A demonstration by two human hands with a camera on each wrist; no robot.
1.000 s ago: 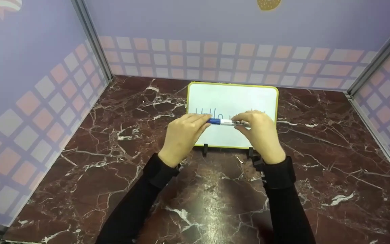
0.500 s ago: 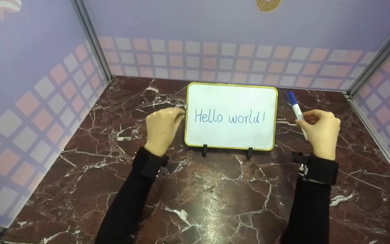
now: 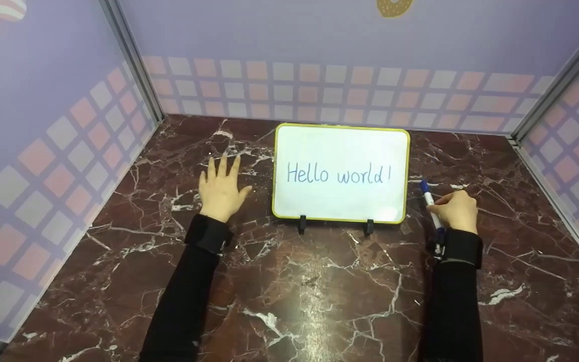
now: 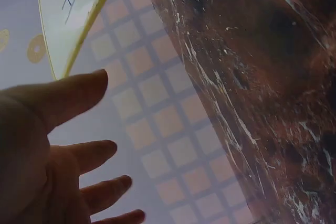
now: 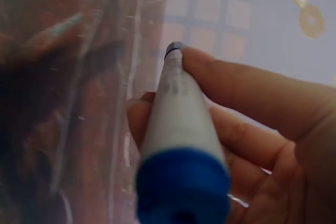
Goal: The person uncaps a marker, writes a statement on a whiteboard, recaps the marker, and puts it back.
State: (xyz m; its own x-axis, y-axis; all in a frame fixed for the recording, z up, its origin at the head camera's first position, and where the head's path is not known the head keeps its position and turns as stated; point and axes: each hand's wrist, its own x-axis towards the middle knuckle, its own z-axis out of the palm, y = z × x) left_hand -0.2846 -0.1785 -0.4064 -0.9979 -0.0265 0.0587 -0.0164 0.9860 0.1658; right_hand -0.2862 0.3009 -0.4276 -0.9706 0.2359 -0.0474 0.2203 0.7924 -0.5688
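Observation:
A small whiteboard (image 3: 341,151) with a yellow rim stands on two black feet at the middle of the marble table (image 3: 309,291); "Hello world!" is written on it in blue. My right hand (image 3: 454,210) grips a white marker with a blue cap (image 3: 428,201), low over the table just right of the board. In the right wrist view the marker (image 5: 181,145) lies between thumb and fingers. My left hand (image 3: 220,190) lies flat on the table, fingers straight and spread, just left of the board. A corner of the board (image 4: 68,9) shows in the left wrist view beyond my spread left hand (image 4: 58,150).
Lilac booth walls (image 3: 58,125) with a pink and white checker band close in the table on the left, back and right. Black sleeves cover both forearms, and a black strap sits on each wrist.
Both hands held the marker in front of the board, then parted. My right hand carried the marker right and down to the table. My left hand moved left and flattened on the table.

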